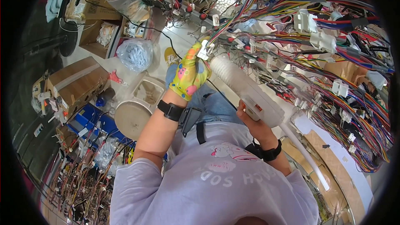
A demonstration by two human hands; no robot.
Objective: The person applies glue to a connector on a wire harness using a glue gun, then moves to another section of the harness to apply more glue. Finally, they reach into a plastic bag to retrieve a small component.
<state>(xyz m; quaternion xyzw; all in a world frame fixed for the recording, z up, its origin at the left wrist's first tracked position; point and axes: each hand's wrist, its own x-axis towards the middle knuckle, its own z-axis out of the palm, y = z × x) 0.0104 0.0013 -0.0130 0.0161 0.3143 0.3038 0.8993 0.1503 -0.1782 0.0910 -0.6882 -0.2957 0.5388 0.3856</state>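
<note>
My left hand (pixel 189 77), in a yellow glove with coloured patterns, pinches a white plastic connector (pixel 206 50) at the end of a bundle of coloured wires (pixel 233 21). The bundle runs up and to the right. Bare, my right hand (pixel 253 121) is wrapped round the lower part of a white tubular tool (pixel 238 81). That tool has a ribbed nozzle, a small red switch-like part and a thick white tail. Its ribbed end is close to the connector; I cannot tell if they touch. The palm side of my right hand is hidden.
Dense wire harnesses (pixel 316 58) with white connectors hang across the right side. A thin black cord (pixel 171 41) runs past my left hand. On the left are a taped cardboard box (pixel 79 81), a bag of white parts (pixel 135 55), a beige stool (pixel 132 118) and blue bins (pixel 89 118).
</note>
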